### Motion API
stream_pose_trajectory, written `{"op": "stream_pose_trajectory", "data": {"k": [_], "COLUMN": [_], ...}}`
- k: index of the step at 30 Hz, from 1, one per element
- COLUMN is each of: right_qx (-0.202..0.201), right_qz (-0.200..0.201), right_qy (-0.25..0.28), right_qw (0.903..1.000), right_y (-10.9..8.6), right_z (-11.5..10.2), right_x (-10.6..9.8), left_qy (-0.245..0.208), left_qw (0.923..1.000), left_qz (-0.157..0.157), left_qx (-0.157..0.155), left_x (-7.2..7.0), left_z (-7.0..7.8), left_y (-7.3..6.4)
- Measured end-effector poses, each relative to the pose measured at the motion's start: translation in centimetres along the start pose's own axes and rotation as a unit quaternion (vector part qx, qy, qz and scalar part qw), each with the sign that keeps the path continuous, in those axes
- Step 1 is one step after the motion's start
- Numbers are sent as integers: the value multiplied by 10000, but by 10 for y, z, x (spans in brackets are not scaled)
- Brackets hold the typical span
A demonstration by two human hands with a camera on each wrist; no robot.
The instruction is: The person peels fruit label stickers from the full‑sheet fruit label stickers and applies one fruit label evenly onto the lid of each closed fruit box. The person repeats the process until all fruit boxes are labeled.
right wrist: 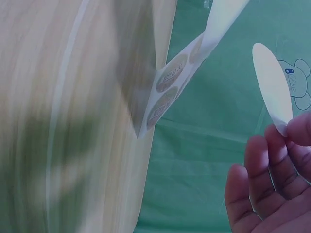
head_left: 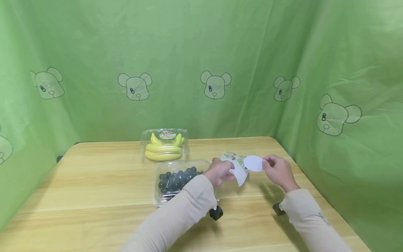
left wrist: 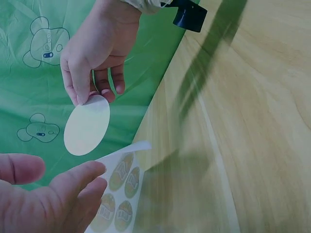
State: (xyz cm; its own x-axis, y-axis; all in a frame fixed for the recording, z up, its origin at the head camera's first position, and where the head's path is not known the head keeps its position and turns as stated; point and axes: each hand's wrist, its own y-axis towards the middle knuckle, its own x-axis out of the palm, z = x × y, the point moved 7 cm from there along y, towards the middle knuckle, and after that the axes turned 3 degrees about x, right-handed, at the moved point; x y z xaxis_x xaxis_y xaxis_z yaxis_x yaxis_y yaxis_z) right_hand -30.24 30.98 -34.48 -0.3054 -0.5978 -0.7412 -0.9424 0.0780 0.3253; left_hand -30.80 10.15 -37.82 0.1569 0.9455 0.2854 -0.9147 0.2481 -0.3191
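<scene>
My left hand (head_left: 219,171) holds a curling white sheet of stickers (head_left: 240,173) over the right half of the table. Printed oval labels cover the sheet, seen closer in the left wrist view. Between thumb and fingertips, my right hand (head_left: 279,171) pinches one oval sticker (head_left: 253,163) by its edge, its blank white side showing. In the right wrist view, the sticker (right wrist: 272,82) appears apart from the sheet (right wrist: 170,82). Just left of my left hand sits a clear plastic box of dark grapes (head_left: 176,180), partly hidden by that forearm.
Behind the grapes stands a clear box of yellow bananas (head_left: 163,155) with an oval label (head_left: 167,135) on it. The wooden table (head_left: 94,196) ends at green curtains (head_left: 176,42) at the back and sides. Black wrist devices (head_left: 216,212) hang below both sleeves.
</scene>
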Motion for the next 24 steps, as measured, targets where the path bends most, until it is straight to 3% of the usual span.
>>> {"op": "stream_pose_trajectory", "data": {"k": [13,18,24], "right_qx": [197,265,277], "right_qz": [84,-20,-68], "right_qy": [-95,-38,1], "right_qw": [9997,9996,9996], "right_y": [2,2,1], "right_z": [9,10,11], "right_x": [2,3,5], "left_qy": [-869,-701,-125], "left_qw": [9956,9969,9994], "left_qz": [180,50,42], "left_qx": [289,355,320], "left_x": [3,7,8], "left_z": [5,7,9], "left_y": [-1,-3,-6]}}
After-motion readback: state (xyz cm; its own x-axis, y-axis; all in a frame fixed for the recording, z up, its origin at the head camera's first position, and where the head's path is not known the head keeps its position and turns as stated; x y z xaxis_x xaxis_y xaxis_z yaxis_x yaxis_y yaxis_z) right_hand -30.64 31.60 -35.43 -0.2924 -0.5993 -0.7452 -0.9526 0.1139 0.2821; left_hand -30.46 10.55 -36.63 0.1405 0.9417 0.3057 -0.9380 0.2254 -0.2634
